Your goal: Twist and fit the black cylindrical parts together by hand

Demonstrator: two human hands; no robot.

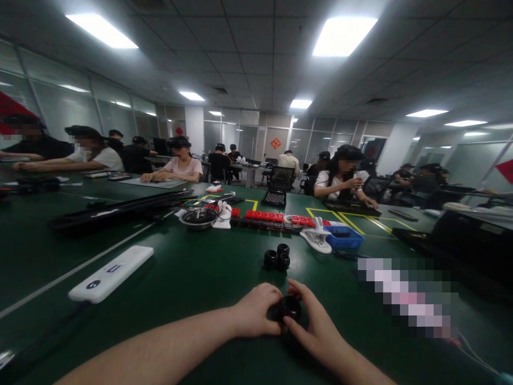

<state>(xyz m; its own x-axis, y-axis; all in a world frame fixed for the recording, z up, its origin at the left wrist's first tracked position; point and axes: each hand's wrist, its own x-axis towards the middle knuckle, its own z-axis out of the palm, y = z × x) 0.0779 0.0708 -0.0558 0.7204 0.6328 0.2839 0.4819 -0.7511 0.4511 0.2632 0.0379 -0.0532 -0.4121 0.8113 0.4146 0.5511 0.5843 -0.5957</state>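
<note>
We see the green table (192, 278) filling the lower frame. At bottom centre our left hand (254, 313) and right hand (316, 326) close together around a small black ring-shaped part (289, 308), pinched between them. Three like black parts (277, 258) sit just above, nearer neither hand.

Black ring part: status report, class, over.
Left hand and right hand both grip black ring part. Three more black rings lie beyond, apart. Nothing in the way.

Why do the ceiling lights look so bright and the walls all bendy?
Head view: the ceiling panels glare white, the wide lens bows the room's edges, the green table stays dim, and the left hand and right hand on the small black part look slightly soft.
</note>
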